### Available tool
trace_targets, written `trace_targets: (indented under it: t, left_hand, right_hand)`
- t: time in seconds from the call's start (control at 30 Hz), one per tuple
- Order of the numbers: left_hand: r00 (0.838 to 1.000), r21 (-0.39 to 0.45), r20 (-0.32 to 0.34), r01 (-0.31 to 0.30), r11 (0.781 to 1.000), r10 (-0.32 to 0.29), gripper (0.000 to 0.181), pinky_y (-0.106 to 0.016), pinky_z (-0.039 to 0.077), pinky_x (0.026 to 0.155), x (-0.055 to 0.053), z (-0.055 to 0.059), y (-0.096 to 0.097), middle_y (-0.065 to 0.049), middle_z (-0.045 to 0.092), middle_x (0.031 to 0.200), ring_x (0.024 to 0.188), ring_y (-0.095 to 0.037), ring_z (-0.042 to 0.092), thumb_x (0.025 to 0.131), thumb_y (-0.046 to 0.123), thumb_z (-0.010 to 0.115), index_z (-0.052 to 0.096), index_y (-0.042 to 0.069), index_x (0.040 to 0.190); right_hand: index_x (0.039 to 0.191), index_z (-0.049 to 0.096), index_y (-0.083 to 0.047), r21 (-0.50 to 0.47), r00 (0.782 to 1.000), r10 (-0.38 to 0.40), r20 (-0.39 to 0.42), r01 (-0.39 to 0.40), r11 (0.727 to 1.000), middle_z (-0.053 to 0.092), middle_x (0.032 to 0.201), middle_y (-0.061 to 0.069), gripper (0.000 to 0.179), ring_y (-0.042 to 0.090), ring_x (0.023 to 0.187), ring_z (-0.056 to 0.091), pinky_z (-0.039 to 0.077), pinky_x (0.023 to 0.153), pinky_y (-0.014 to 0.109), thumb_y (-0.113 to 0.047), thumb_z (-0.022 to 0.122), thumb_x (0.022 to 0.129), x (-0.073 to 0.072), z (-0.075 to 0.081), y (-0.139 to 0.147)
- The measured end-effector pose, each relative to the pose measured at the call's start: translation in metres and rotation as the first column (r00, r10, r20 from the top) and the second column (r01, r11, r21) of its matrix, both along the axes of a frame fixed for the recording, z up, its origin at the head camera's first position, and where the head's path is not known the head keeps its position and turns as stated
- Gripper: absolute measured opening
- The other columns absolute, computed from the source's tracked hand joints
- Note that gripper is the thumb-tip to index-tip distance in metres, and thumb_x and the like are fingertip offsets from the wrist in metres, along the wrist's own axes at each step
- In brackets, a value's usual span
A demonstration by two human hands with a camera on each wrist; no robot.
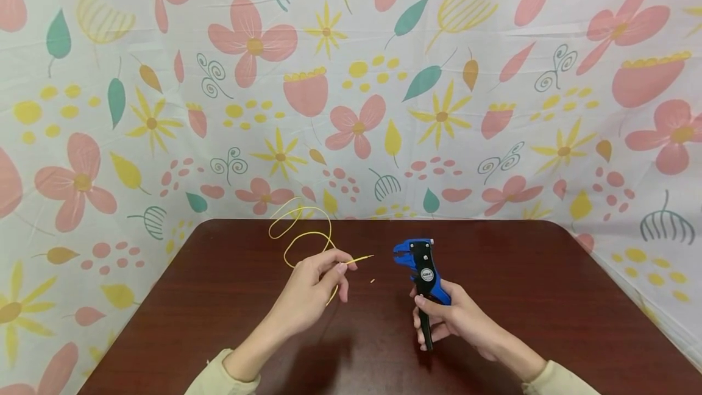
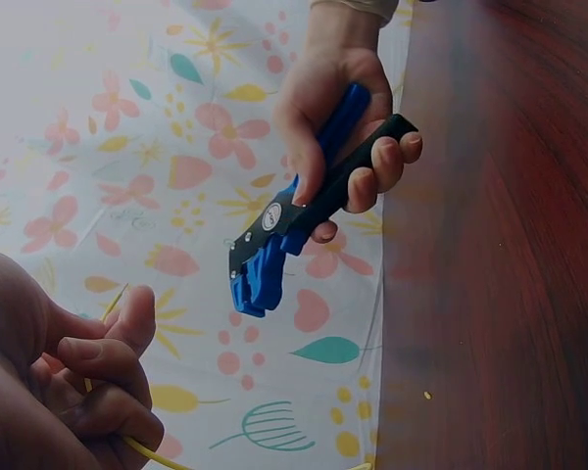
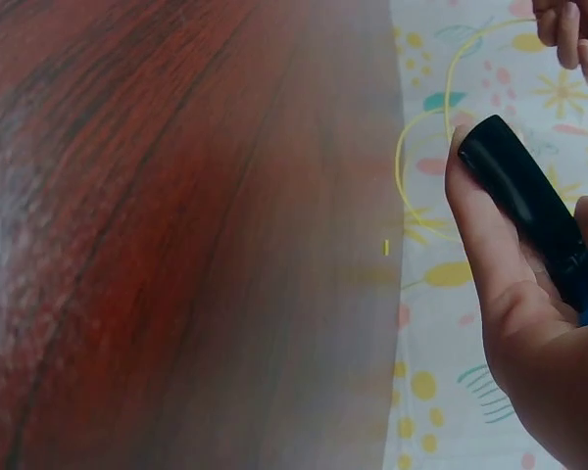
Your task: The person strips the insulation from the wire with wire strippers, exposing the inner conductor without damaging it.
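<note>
My left hand (image 1: 314, 288) pinches a thin yellow wire (image 1: 359, 259) between thumb and forefinger close to its end. A short bare tip sticks out past the insulation, pointing right. The rest of the wire loops loosely behind the hand. In my right hand (image 1: 457, 316) is a blue and black wire stripper (image 1: 422, 267), gripped around its handles with its head up and its jaws facing left toward the wire's end. A gap separates the tool from the wire. The left wrist view shows the same wire stripper (image 2: 274, 230) held by the right hand.
A small yellow scrap of insulation (image 1: 372, 281) lies on the dark brown wooden table (image 1: 230, 273) between the hands. Behind the table's far edge hangs a white cloth (image 1: 378, 35) with a flower and leaf print.
</note>
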State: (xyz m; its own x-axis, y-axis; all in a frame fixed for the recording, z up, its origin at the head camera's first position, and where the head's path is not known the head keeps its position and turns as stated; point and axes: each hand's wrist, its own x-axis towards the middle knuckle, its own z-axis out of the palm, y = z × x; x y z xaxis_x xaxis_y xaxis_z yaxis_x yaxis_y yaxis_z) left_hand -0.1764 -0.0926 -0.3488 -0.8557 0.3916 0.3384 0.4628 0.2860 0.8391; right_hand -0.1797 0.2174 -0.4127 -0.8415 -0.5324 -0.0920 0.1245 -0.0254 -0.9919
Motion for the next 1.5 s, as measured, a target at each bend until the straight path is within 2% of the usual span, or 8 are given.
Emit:
trace_targets:
  t: [0.23,0.47,0.6,0.7,1.0,1.27,1.5]
  left_hand:
    - [1.0,-0.008,-0.011,-0.005,1.0,0.004,0.016,-0.023,0.024,0.045,0.0,0.001,0.0,0.003,0.068,0.07,0.042,-0.008,0.03,0.11,0.01,0.054,0.07,0.01,0.113]
    - [1.0,-0.017,-0.02,-0.009,1.0,0.008,0.016,-0.023,0.026,0.047,0.001,0.003,0.0,0.004,0.07,0.071,0.045,-0.009,0.032,0.11,0.009,0.054,0.07,0.011,0.111]
    - [1.0,-0.016,-0.006,-0.011,1.0,0.011,0.015,-0.025,0.038,0.063,0.002,0.003,0.0,0.005,0.069,0.069,0.067,-0.016,0.051,0.11,0.01,0.054,0.069,0.011,0.11]
    - [1.0,-0.017,0.023,-0.02,1.0,0.02,0.014,-0.028,0.04,0.075,0.003,0.004,0.001,0.005,0.068,0.067,0.082,-0.021,0.054,0.11,0.012,0.054,0.068,0.011,0.109]
    - [0.998,-0.003,0.064,-0.028,1.0,0.028,0.012,-0.03,0.04,0.078,0.004,0.004,0.002,0.002,0.069,0.067,0.082,-0.02,0.054,0.11,0.013,0.053,0.065,0.01,0.109]
    - [0.995,0.051,0.1,-0.006,0.999,0.001,0.014,-0.023,0.042,0.063,0.003,0.004,0.003,-0.004,0.07,0.069,0.062,-0.015,0.049,0.108,0.007,0.049,0.063,0.006,0.107]
    - [0.993,0.093,0.117,0.014,0.996,-0.025,0.017,-0.022,0.037,0.057,0.001,0.004,0.002,-0.008,0.07,0.071,0.056,-0.014,0.041,0.107,0.004,0.045,0.062,0.003,0.108]
  right_hand:
    - [0.138,0.043,0.006,0.015,0.998,-0.001,-0.058,0.002,1.0,0.065,0.111,0.024,0.04,0.038,0.082,0.073,0.061,0.077,0.058,-0.023,0.054,0.112,0.001,0.001,-0.001]
    - [0.139,0.043,0.005,0.01,0.998,-0.009,-0.062,0.01,1.0,0.065,0.115,0.027,0.041,0.038,0.083,0.073,0.06,0.079,0.059,-0.022,0.054,0.112,0.002,-0.001,-0.002]
    - [0.14,0.043,0.005,0.0,0.998,-0.002,-0.06,0.002,1.0,0.066,0.113,0.026,0.04,0.037,0.082,0.073,0.06,0.08,0.06,-0.021,0.054,0.112,0.004,-0.001,-0.003]
    - [0.14,0.042,0.006,-0.012,0.998,0.012,-0.057,-0.013,1.0,0.067,0.11,0.025,0.04,0.036,0.081,0.073,0.06,0.079,0.059,-0.021,0.054,0.112,0.005,0.0,-0.004]
    - [0.139,0.044,0.007,-0.03,0.995,0.064,-0.076,-0.067,0.997,0.066,0.102,0.024,0.036,0.035,0.079,0.074,0.061,0.074,0.06,-0.015,0.052,0.112,0.01,0.0,-0.006]
    - [0.144,0.04,0.008,-0.032,0.993,0.079,-0.087,-0.082,0.996,0.064,0.102,0.025,0.041,0.037,0.079,0.074,0.06,0.073,0.062,-0.015,0.052,0.112,0.013,0.002,-0.009]
    - [0.149,0.033,0.008,-0.025,0.993,0.069,-0.099,-0.071,0.997,0.064,0.103,0.026,0.046,0.037,0.08,0.073,0.06,0.074,0.061,-0.013,0.051,0.112,0.015,0.005,-0.012]
